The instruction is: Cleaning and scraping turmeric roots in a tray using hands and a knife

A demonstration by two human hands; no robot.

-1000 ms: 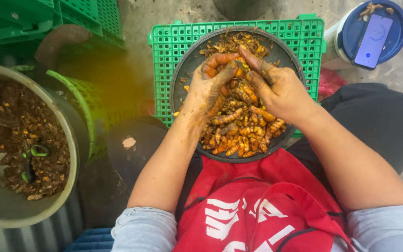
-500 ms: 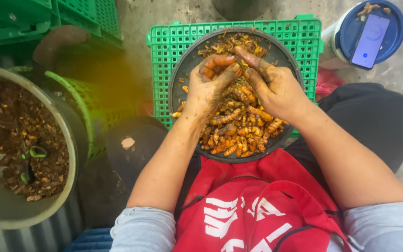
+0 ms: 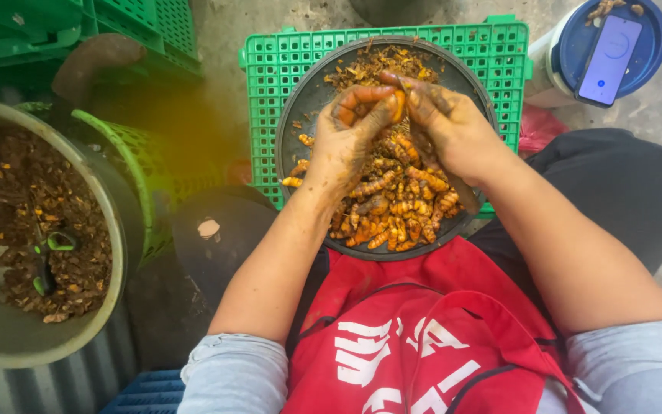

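A person in a red apron with white print [image 3: 430,345] and pale grey sleeves works over a round dark metal pan [image 3: 308,100] w/ both bare hands. The pan rests on an upturned green plastic lattice crate [image 3: 270,69] directly in front of the knees; black trousers show at right.

In the pan's near half lies a heap of peeled orange turmeric roots [image 3: 392,211]; brown peelings and scraps [image 3: 377,65] are piled at its far rim.

Left hand [image 3: 346,142], soiled and stained yellow, is curled w/ fingers closed around one orange turmeric piece [image 3: 362,100], thumb pressed to its end. Right hand [image 3: 453,130] meets it from the other side, thumb and forefinger pinched tight at the same piece's tip; whether it also holds a blade can't be told. Both hands hover just above the heap, wrists nearly touching the roots.

To the left on the floor: a large grey plastic bucket [image 3: 1,345] holding brown peel waste and a couple of green-handled tools, a green mesh basket [image 3: 136,169] beside it, and a dark round lid [image 3: 216,230].

Far right: a white tub w/ blue lid [image 3: 645,54] carrying a smartphone [image 3: 609,60], screen lit. More green crates [image 3: 139,23] sit far left.
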